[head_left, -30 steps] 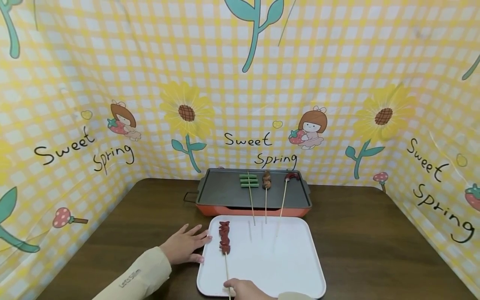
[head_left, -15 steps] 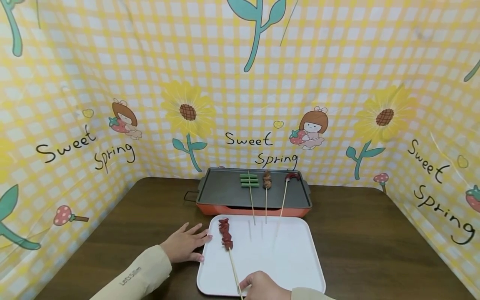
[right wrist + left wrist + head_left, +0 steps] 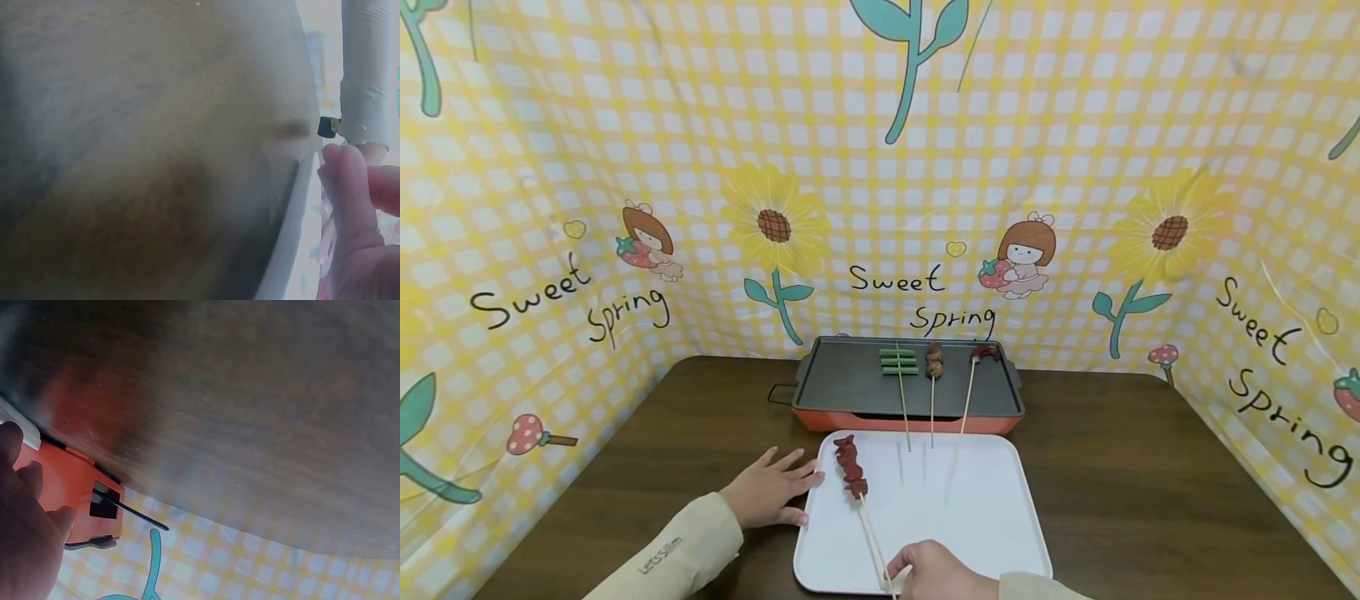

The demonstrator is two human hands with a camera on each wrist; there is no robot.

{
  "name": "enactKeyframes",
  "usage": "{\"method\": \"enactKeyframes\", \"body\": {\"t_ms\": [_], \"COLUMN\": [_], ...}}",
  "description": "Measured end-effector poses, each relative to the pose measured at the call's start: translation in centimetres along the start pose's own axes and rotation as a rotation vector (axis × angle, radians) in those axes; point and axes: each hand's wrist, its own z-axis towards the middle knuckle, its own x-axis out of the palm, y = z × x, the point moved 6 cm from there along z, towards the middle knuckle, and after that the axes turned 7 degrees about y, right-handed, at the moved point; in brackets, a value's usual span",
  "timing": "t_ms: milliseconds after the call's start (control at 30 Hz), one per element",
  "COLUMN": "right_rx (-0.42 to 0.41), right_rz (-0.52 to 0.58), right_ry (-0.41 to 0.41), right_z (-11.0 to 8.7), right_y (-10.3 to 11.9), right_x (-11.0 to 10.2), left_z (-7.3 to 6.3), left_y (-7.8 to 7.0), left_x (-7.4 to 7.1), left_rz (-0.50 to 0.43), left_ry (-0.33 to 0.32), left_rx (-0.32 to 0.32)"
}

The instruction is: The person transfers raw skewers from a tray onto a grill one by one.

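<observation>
In the head view, a skewer of dark red meat pieces lies aslant over the left part of a white tray. My right hand pinches the lower end of its thin stick near the tray's front edge. Thumb and fingers meet in the right wrist view, where the right hand shows but the stick is hard to make out. My left hand rests with spread fingers at the tray's left rim, fingertips touching it. Only part of the left hand appears in the left wrist view.
Behind the tray stands a grill with a dark plate and orange base. On it lie a green vegetable skewer, a brown meat skewer and a dark red curved skewer; their sticks reach over the tray. A checked cloth surrounds the wooden table.
My right hand has moved to the right with the stick's lower end, so the red meat skewer now slants. Its meat end shifted slightly away from me. The left hand has stayed in place.
</observation>
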Motion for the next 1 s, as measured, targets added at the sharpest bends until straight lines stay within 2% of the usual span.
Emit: {"method": "enactKeyframes", "body": {"t_ms": [133, 267, 433, 600, 733, 1000], "right_rx": [-0.02, -0.008, -0.001, -0.039, -0.084, -0.092], "right_rz": [-0.001, 0.006, 0.096, 0.16, 0.172, 0.122], "right_ry": [0.024, 0.007, -0.014, -0.01, -0.012, -0.045], "right_z": [-0.3, -0.5, -0.7, -0.6, 0.3, 3.2], "right_y": [0.6, 1.3, 2.4, 3.9, 5.4, 6.4], "right_x": [-0.6, -1.1, -1.3, -1.9, -2.9, -4.7], "left_z": [-0.1, -0.2, -0.3, -0.2, -0.3, -0.2], "left_y": [-0.1, -0.1, -0.1, -0.1, 0.0, -0.1], "left_x": [-0.1, -0.2, -0.2, -0.2, -0.2, 0.0], "left_rz": [-0.01, -0.009, -0.012, -0.012, -0.017, -0.008], "left_ry": [-0.015, -0.024, -0.024, -0.023, -0.021, -0.004], "left_rx": [0.004, 0.009, 0.016, 0.016, 0.013, 0.003]}}
